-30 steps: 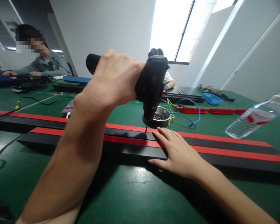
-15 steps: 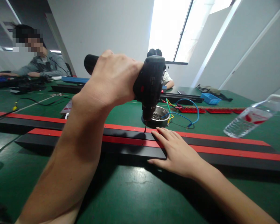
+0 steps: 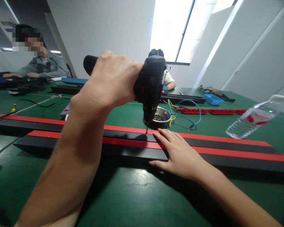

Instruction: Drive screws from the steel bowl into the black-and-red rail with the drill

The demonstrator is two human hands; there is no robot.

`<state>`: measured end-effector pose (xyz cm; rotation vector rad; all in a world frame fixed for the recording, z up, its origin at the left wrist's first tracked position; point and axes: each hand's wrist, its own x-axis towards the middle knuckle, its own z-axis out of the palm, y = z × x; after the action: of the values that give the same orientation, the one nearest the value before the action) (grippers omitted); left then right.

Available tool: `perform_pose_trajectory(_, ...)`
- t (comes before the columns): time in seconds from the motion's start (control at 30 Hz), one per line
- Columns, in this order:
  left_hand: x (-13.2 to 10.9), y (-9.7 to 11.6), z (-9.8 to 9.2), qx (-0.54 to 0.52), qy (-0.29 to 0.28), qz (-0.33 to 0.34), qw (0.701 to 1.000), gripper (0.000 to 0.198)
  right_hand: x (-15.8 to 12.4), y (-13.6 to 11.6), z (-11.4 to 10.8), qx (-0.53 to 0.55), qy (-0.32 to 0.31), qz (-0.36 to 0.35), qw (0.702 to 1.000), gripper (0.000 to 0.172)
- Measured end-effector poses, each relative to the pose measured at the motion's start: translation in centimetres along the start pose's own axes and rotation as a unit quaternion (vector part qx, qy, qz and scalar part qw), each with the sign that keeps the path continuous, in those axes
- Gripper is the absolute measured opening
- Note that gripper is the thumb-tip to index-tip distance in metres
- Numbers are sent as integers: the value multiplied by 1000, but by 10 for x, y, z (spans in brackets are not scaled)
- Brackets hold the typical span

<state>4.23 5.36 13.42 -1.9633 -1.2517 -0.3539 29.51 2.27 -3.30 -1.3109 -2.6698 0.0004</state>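
My left hand [image 3: 115, 77] is wrapped round the handle of a black cordless drill [image 3: 153, 80], which points downward. Its thin bit [image 3: 147, 127] reaches down to the far black bar with a red strip [image 3: 203, 137]; whether the tip sits in a screw cannot be seen. Parallel and closer to me lies another black bar with a red strip [image 3: 227, 152]. Across both bars rests my right hand [image 3: 180, 154], fingers spread and thumb on the near side. My left forearm hides part of the bars.
Behind the bit stands a metal bowl [image 3: 166, 111] of small dark screws, beside loose coloured wires [image 3: 196, 108]. A tilted water bottle [image 3: 253, 121] is at right, a blue basket [image 3: 213, 99] farther back. Two people [image 3: 53, 64] sit across the green table [image 3: 142, 201].
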Motion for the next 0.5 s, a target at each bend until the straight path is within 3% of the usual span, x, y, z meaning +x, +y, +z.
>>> perform_pose_trajectory(0.5, 1, -1, 0, -8, 9, 8, 1000, 35, -1, 1, 1, 14, 7, 2, 1000, 107)
